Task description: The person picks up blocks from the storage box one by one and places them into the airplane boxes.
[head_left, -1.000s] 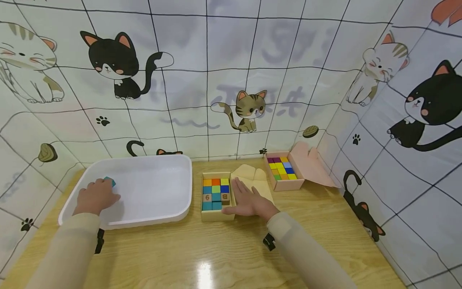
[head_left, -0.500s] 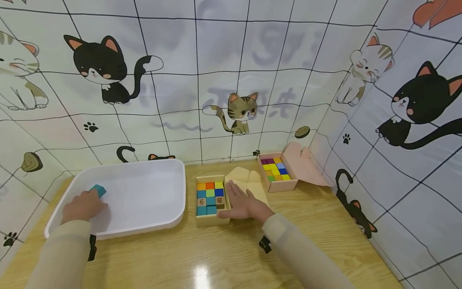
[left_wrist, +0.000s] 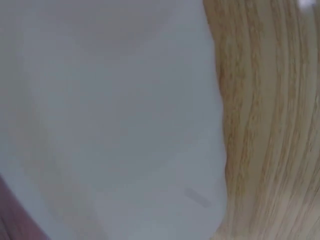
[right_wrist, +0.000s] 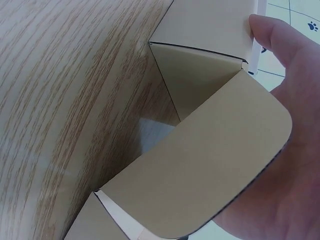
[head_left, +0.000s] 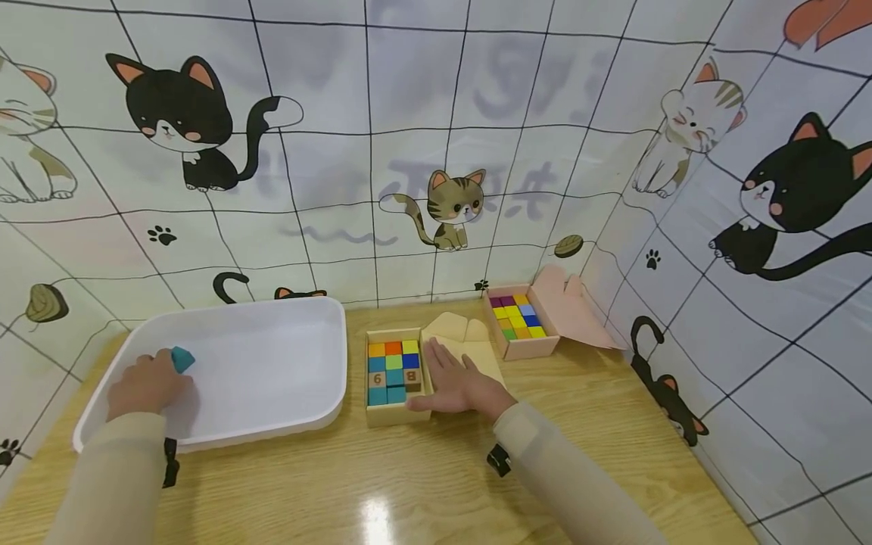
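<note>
In the head view, my left hand [head_left: 148,384] is inside the white tray [head_left: 266,435], near its left end. Its fingertips pinch a small teal block [head_left: 182,359], partly hidden by the fingers. My right hand [head_left: 459,382] lies with straight fingers over the folded-back lid of a cream cardboard box [head_left: 398,415], its thumb at the box's front right rim. Rows of coloured cubes [head_left: 394,362] sit in that box, two with a wooden face marked with a character. The right wrist view shows the cardboard flap [right_wrist: 205,155] beside the right hand.
Behind to the right stands a pink box [head_left: 531,348] holding coloured cubes, its lid [head_left: 575,310] folded open to the right. All of it rests on a wooden table [head_left: 300,492]. Cat-print sheeting [head_left: 327,174] encloses the back and sides.
My left hand has moved leftward within the tray, taking the teal block along, and the block has turned. The right hand stays at the cream box. The head view has shifted slightly.
</note>
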Action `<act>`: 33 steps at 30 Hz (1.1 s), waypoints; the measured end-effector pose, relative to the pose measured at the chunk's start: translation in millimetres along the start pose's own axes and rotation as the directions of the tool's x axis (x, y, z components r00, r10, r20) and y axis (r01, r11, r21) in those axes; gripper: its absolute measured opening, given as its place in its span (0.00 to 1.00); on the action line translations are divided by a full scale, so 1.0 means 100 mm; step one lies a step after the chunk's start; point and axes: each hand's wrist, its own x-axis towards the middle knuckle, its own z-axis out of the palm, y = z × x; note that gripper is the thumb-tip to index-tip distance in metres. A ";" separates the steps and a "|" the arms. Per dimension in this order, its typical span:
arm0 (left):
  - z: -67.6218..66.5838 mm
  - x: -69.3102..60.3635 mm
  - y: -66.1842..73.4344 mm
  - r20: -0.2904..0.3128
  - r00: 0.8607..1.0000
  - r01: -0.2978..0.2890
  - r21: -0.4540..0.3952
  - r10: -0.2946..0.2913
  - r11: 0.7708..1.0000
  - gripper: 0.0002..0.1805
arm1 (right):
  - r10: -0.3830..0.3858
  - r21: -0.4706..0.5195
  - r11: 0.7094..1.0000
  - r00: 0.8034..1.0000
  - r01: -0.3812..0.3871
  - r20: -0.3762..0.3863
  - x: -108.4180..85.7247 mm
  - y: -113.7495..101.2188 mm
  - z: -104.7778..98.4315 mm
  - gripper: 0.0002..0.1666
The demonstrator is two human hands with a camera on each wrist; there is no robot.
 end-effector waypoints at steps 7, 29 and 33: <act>-0.02 -0.02 0.03 -0.048 0.999 -0.012 0.041 0.014 0.999 0.35 | -0.015 0.006 1.000 1.000 0.015 -0.004 -0.02 -0.02 -0.01 0.65; 0.02 0.01 0.07 -0.117 0.987 -0.102 0.073 0.110 0.992 0.25 | -0.011 0.006 1.000 1.000 0.011 -0.004 -0.04 -0.02 -0.01 0.65; -0.03 0.00 0.14 -0.135 0.981 -0.127 0.079 0.137 0.989 0.27 | 0.001 -0.004 1.000 1.000 -0.001 -0.002 -0.04 -0.02 -0.02 0.66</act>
